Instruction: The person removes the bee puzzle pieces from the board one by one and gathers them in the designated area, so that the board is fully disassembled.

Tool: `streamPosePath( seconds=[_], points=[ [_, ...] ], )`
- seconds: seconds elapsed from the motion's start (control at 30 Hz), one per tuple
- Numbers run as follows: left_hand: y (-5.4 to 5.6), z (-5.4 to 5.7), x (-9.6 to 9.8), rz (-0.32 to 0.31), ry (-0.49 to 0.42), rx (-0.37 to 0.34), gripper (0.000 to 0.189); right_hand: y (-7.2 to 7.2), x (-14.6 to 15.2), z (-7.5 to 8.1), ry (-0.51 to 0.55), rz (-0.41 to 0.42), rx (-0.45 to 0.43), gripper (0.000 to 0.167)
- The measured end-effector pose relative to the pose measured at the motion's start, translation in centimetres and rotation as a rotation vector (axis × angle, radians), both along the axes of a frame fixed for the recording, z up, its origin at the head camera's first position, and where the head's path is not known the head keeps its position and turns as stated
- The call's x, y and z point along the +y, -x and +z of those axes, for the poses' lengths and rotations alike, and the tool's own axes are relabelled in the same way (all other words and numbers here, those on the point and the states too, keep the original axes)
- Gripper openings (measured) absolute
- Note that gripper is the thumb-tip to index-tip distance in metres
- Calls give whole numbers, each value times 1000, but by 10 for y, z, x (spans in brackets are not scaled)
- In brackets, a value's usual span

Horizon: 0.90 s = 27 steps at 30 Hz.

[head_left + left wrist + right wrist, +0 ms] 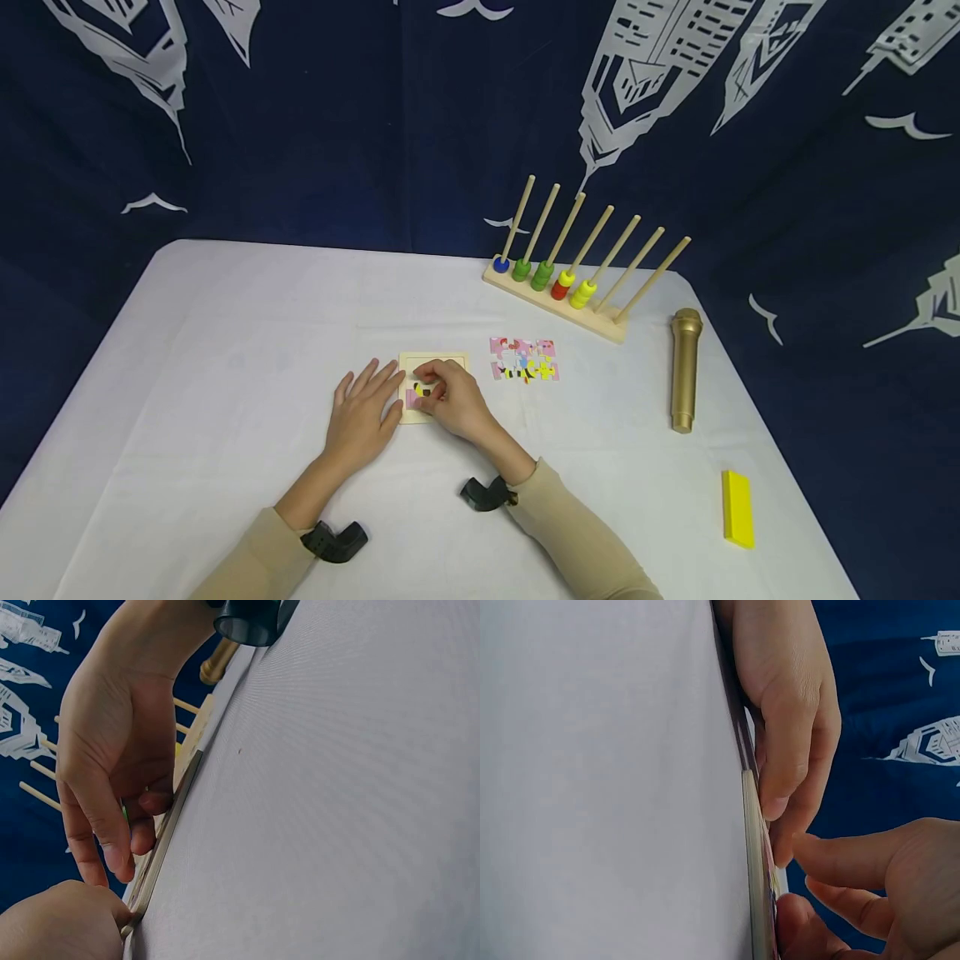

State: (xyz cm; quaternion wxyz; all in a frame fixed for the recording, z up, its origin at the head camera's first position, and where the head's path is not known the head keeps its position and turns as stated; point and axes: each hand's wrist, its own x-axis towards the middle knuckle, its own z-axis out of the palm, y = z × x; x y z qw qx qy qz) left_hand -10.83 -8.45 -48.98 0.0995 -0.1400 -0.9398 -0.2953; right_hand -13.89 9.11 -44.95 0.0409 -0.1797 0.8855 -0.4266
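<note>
A small wooden puzzle tray (pixel 415 419) lies on the white table, with a pink puzzle piece (pixel 412 400) bearing yellow and black in its lower left. My left hand (pixel 362 423) rests palm down beside the tray, fingers spread, with fingertips and thumb at its left edge. Over the tray's right part is my right hand (pixel 462 406), fingers bent and thumb low on the piece. A gap shows between its thumb and index finger, and part of the tray is hidden beneath it. Several loose puzzle pieces (pixel 519 348) in pink and yellow lie in two rows right of the tray.
At the back right stands a wooden bead stacker (pixel 555 308) with upright pegs and coloured beads. A gold microphone-shaped object (pixel 684 371) lies near the right edge, and a yellow block (pixel 738 508) sits nearer the front. A dark blue patterned cloth (pixel 315 125) hangs behind the table.
</note>
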Motion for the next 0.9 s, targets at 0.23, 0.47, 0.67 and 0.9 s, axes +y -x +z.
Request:
streamPosePath(
  seconds=[0.23,0.47,0.67,0.9],
  points=[
    [1,0,1,1,-2,1,43,-3,-2,-3,-162,-8,49,37],
    [1,-1,1,9,5,19,43,-4,-4,-3,-226,-3,65,37],
    [1,-2,1,7,-1,11,43,-5,-4,-3,-245,-7,52,37],
    [1,-2,2,11,0,10,44,-5,-5,-2,-246,-6,47,40]
  ],
)
